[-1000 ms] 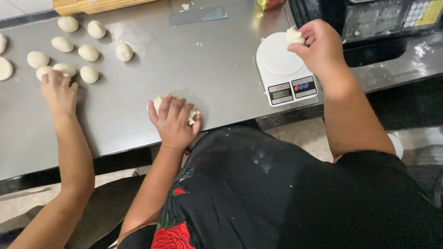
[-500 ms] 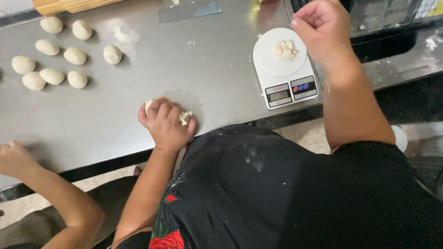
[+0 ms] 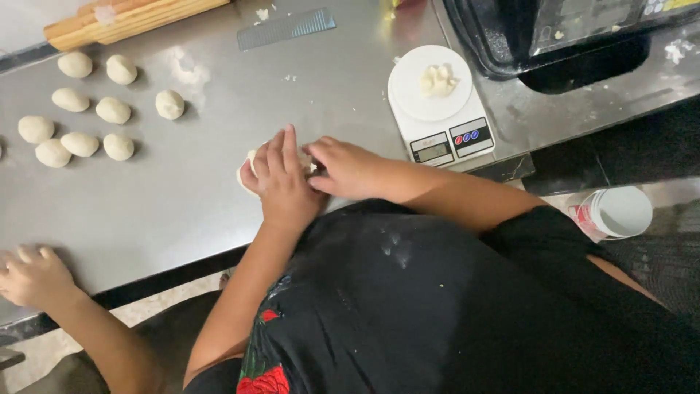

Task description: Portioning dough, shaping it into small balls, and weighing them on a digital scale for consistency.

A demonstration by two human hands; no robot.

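left hand lies palm down on a lump of dough, fingers together and curved over it; only the lump's left edge shows beyond the fingers. right hand meets it from the right, fingertips pressed in at the lump's right side; whether these fingers pinch dough cannot be told. the lump sits directly beneath the left palm, on the steel table, near its front edge, so the left hand is the nearer one and the right reaches in sideways. its long axis is hidden. just right of the hands stands a white scale carrying a small dough piece. rolled dough balls lie well apart at far left. another person's hand rests at the table's lower left edge.
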